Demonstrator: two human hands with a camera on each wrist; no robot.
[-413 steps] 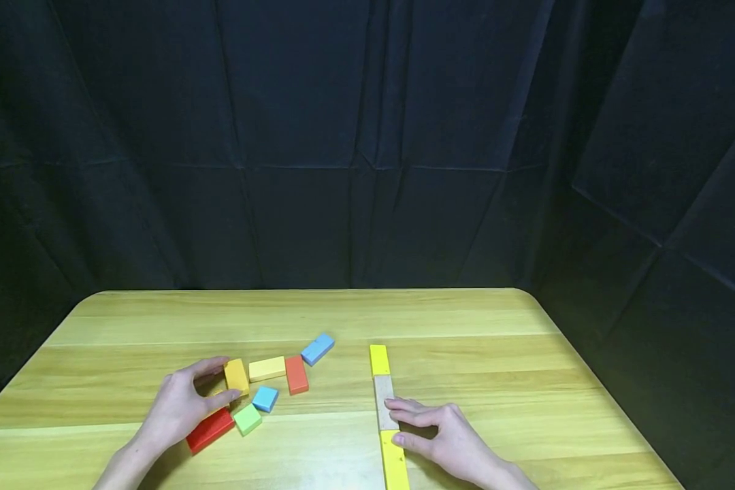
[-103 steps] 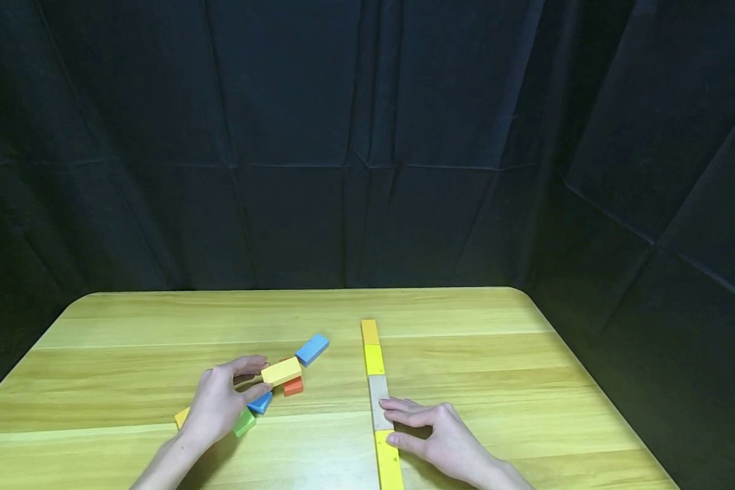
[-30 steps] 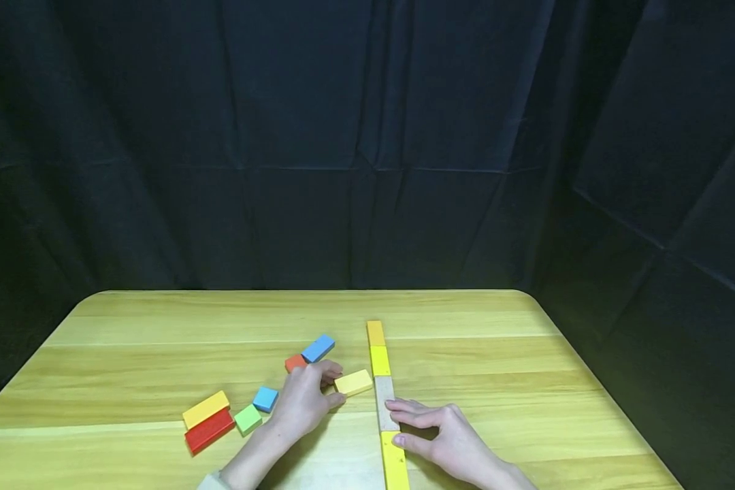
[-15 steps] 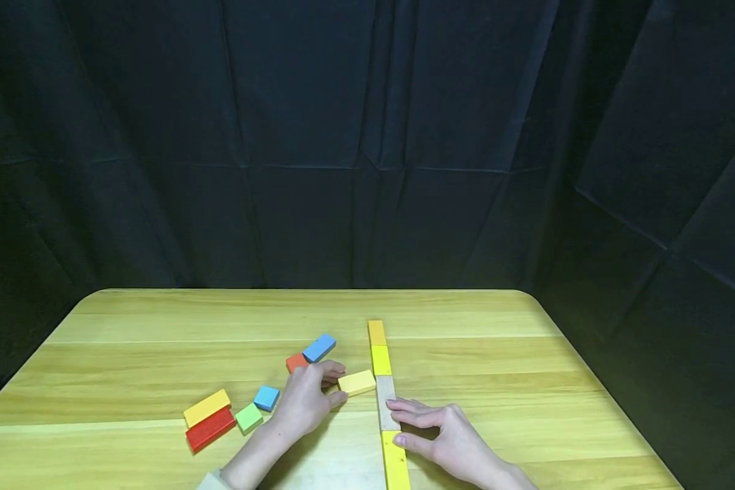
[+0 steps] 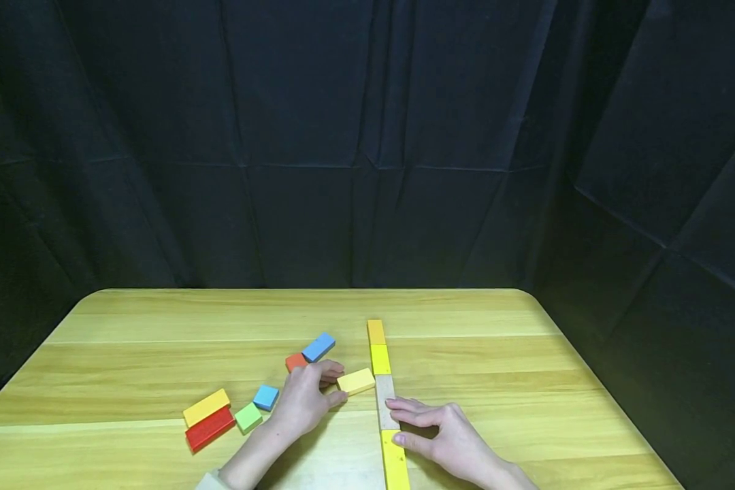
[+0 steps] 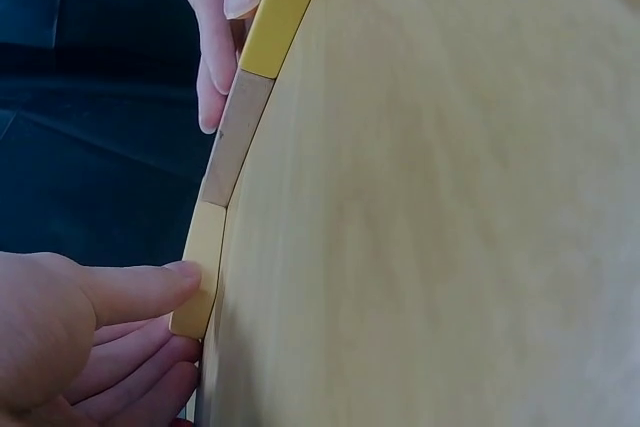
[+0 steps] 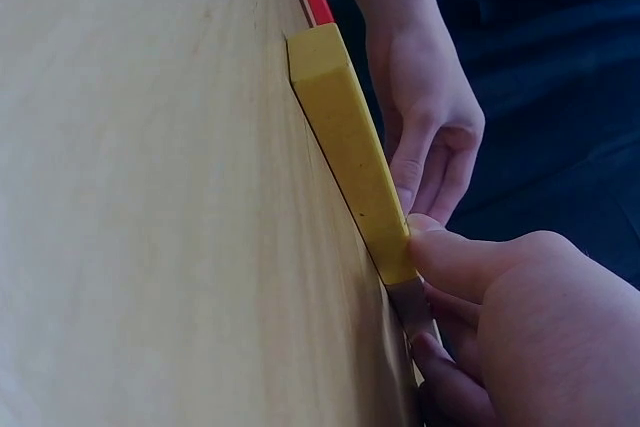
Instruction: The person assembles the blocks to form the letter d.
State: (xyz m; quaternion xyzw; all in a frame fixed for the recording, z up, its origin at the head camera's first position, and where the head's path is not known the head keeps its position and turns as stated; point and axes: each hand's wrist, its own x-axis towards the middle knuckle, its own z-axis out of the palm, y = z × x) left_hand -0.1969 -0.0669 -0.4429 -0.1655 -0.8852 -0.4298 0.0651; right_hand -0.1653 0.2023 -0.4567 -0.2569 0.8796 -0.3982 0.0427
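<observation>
A straight row of blocks runs front to back: an orange block (image 5: pixel 376 332) at the far end, a short yellow block (image 5: pixel 380 359), a grey block (image 5: pixel 382 391) and a long yellow block (image 5: pixel 395 463) nearest. My left hand (image 5: pixel 303 401) pinches a pale yellow block (image 5: pixel 356 382) between thumb and fingers at its left end. That block's right end meets the row's left side near the far end of the grey block. My right hand (image 5: pixel 447 435) rests against the row's right side, with fingertips on the grey block and the thumb (image 7: pixel 440 247) touching the long yellow block.
Left of my left hand, a yellow-orange block (image 5: pixel 205 407) lies against a red block (image 5: pixel 210 429). Near them are a green block (image 5: pixel 248 417) and a small blue block (image 5: pixel 266 397). Behind that hand lie a partly hidden orange-red block (image 5: pixel 295 361) and a longer blue block (image 5: pixel 319 347).
Since the oldest frame, the orange block has gone from the left group to the row's far end. My left hand has carried the pale yellow block rightward to the row. My right hand stays put.
</observation>
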